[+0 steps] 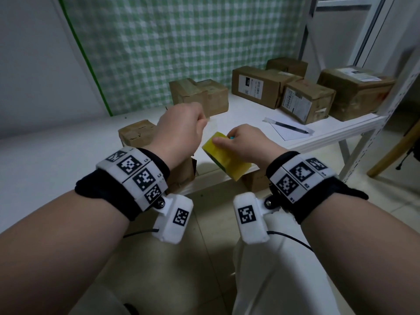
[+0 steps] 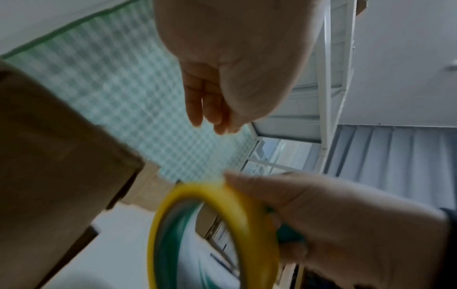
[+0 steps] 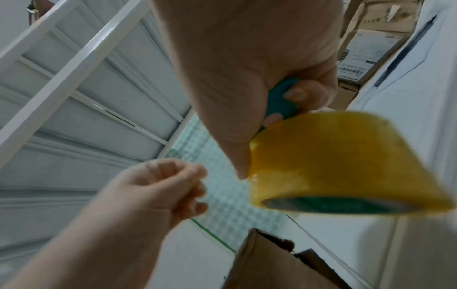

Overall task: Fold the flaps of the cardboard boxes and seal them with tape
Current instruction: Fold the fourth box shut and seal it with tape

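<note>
Right hand point(image 1: 244, 144) grips yellow tape roll point(image 1: 223, 155), green core; left hand point(image 1: 181, 128) pinches clear tape end.

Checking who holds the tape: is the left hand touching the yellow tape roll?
Apart. In the right wrist view the left hand sits left of the yellow tape roll, with checked cloth showing between them.

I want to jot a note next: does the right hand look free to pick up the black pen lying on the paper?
Probably not yet. The right hand grips the yellow roll of tape and a teal tool. Nothing blocks the way to the black pen.
</note>
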Demonstrator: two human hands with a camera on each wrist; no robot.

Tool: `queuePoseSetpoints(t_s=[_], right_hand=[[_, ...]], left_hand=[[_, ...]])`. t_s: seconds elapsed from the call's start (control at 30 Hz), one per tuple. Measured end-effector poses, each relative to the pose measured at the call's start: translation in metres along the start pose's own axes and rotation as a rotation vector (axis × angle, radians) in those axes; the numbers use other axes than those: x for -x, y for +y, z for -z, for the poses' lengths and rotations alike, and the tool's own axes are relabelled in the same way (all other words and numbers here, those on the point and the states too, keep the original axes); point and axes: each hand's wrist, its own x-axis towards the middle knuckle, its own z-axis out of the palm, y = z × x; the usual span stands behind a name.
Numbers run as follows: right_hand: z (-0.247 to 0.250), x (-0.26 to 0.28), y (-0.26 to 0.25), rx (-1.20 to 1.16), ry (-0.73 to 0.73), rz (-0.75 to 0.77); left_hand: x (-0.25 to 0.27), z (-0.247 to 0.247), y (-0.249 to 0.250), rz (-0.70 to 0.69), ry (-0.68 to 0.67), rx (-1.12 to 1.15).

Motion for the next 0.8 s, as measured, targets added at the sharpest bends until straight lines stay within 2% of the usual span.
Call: queuePoseSetpoints(t_s=[0.1,0.2,0.3,0.5,0.6,0.7,0.8], right_hand=[[0.004,0.001,0.001,0.038,-0.012,-0.023],[0.008,0.005,-0.001,-0.102,-0.090,-0.014],[0.010,0.008,-0.004,-0.250,-0.173,-0.013],[0.005,0.016,-0.003,-0.456,-0.340,-0.060],[-0.004,0.015,-0.007,-0.396,-0.306,-0.056],[-0.012,0.013,-0.011,-0.203,-0.261,-0.082],[-0.015,0.013,-0.015,-0.192,-0.241,-0.091]], left_hand=[[-0.005,0.008,0.004,-0.032,0.004,0.027],[-0.012,0.014,-0.008,0.108,-0.064,0.080],[-0.013,0.016,-0.024,0.191,-0.148,0.098],[-0.008,0.016,-0.039,0.291,-0.154,0.187],[-0.006,0.015,-0.037,0.225,-0.118,0.103],[-0.006,0.014,-0.031,0.169,-0.045,0.105],[-0.009,0.017,-0.037,0.172,-0.020,0.104]])
